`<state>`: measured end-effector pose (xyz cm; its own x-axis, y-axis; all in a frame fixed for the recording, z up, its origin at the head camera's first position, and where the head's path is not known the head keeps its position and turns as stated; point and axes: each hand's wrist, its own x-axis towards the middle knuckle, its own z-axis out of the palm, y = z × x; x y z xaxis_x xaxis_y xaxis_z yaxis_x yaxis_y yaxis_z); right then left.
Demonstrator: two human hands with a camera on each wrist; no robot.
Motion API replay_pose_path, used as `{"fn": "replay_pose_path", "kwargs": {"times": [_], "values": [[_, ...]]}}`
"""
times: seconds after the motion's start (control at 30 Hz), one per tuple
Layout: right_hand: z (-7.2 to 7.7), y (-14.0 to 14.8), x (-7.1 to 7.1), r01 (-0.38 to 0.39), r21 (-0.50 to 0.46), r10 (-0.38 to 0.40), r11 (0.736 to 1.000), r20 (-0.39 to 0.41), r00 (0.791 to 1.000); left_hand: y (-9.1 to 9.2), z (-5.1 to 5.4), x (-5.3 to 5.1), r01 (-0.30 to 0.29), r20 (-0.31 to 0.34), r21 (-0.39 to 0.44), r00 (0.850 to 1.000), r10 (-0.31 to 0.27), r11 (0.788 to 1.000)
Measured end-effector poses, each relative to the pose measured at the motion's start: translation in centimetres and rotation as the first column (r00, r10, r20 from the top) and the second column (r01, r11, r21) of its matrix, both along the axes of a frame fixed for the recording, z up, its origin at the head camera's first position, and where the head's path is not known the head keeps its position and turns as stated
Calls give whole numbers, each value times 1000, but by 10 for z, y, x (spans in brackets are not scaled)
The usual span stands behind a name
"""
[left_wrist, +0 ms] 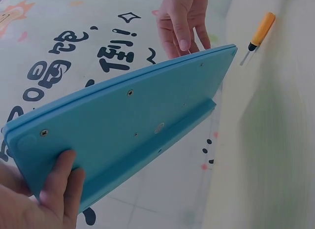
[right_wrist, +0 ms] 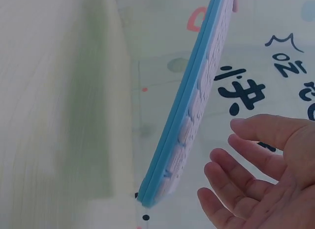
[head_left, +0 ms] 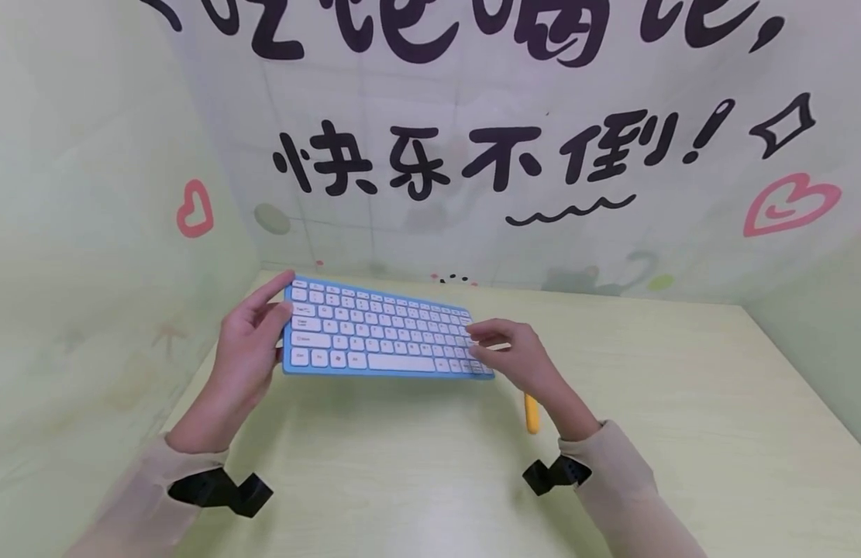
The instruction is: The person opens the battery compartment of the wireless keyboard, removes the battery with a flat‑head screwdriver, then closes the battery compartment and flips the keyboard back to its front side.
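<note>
A blue keyboard with white keys [head_left: 384, 329] is held up off the table, tilted with its keys facing me. My left hand [head_left: 245, 349] grips its left end, fingers spread over the blue underside in the left wrist view, where several small screws [left_wrist: 130, 93] show. Near the keyboard's right end is my right hand [head_left: 517, 356]. In the right wrist view a gap separates that hand's loosely bent fingers [right_wrist: 256, 189] from the keys, and they hold nothing. A screwdriver with an orange handle [left_wrist: 263, 28] lies on the table, partly hidden by the right arm in the head view.
The pale table [head_left: 681, 418] meets a backdrop [head_left: 472, 240] printed with black characters and hearts behind the keyboard. A side panel [head_left: 88, 271] rises close by the left arm. Each wrist carries a black camera mount [head_left: 217, 490].
</note>
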<state>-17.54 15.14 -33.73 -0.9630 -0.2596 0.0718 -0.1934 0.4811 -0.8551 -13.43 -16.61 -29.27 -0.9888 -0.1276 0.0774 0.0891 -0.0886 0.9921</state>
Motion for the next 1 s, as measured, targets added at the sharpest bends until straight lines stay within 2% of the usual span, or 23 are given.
{"fn": "replay_pose_path", "kwargs": {"times": [0.17, 0.33, 0.5, 0.67, 0.77, 1.0], "values": [[10, -18, 15, -53, -13, 52, 999, -85, 995, 2, 5, 2, 15, 1, 38, 1000, -15, 999], [17, -36, 30, -105, -25, 99, 994, -177, 979, 3, 10, 6, 17, 1, 24, 1000, -17, 1000], [19, -52, 39, -172, -34, 160, 985, -226, 961, 4, 15, 8, 12, 15, 6, 1000, -12, 1000], [12, -65, 41, -244, -94, 208, 965, -289, 934, 4, 15, 8, 14, 21, -8, 1000, -14, 1000], [7, -69, 40, -257, -98, 213, 961, -323, 922, 5, 15, 7, 15, 24, -5, 1000, -15, 1000], [3, -74, 34, -234, 35, 226, 972, -431, 874, 8, 15, 3, 6, 33, -55, 999, -5, 998]]}}
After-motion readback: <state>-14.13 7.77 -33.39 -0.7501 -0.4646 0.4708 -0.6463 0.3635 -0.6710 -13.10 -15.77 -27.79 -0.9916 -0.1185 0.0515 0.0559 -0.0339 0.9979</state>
